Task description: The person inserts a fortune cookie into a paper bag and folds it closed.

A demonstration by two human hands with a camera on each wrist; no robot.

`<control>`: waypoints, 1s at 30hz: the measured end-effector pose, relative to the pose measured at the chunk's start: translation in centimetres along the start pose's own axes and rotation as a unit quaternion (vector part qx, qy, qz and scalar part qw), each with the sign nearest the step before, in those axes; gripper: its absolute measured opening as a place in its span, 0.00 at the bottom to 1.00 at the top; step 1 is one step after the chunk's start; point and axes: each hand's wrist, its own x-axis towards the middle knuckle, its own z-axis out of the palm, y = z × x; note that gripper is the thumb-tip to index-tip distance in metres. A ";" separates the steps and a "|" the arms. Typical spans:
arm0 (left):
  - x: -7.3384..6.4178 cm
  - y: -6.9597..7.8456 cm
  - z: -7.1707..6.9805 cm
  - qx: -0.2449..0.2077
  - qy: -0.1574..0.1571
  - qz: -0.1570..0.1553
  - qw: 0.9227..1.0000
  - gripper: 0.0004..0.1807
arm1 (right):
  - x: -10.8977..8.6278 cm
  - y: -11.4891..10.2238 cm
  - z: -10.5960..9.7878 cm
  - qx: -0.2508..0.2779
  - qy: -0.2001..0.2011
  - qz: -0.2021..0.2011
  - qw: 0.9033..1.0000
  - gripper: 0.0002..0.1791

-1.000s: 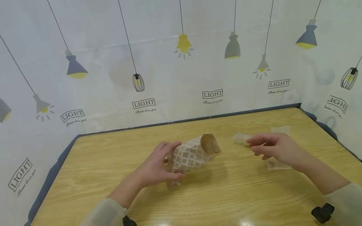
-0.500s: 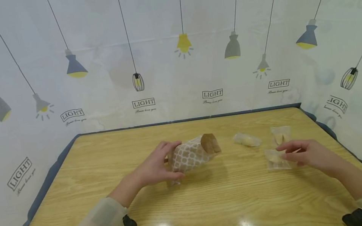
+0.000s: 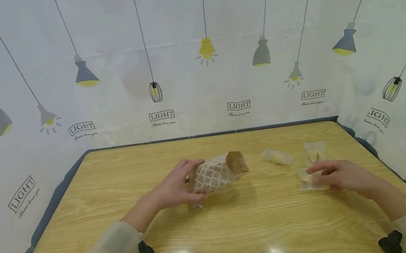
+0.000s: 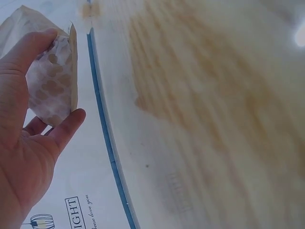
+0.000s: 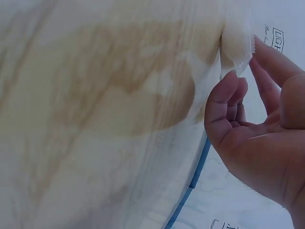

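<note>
My left hand point(image 3: 174, 186) grips a brown paper bag point(image 3: 213, 175) with a white lattice print, thumb on one side and fingers on the other. The bag lies tilted on its side, its mouth facing right; what is inside cannot be made out. My right hand point(image 3: 348, 176) is at the nearest clear packet point(image 3: 306, 180), which has a pale piece inside. In the right wrist view, fingertips touch the serrated edge of that packet point(image 5: 236, 45), with the fingers loosely bent. Just behind it lies a second clear packet point(image 3: 315, 151) with a pale, creased piece.
A third clear packet point(image 3: 277, 157) with a pale, longish piece lies between the bag and the other packets. Everything rests on a wooden table point(image 3: 225, 234) with a blue edge. Behind it hangs a white backdrop point(image 3: 195, 123) printed with lamps.
My right hand has moved right from above the longish packet to the nearest packet, then slightly left over it. The left hand and bag have stayed in place.
</note>
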 end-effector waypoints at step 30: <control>0.0 -0.1 0.0 0.004 -0.003 -0.010 1.000 0.55 | 0.3 -3.6 3.5 -0.007 0.032 -0.056 0.998 0.34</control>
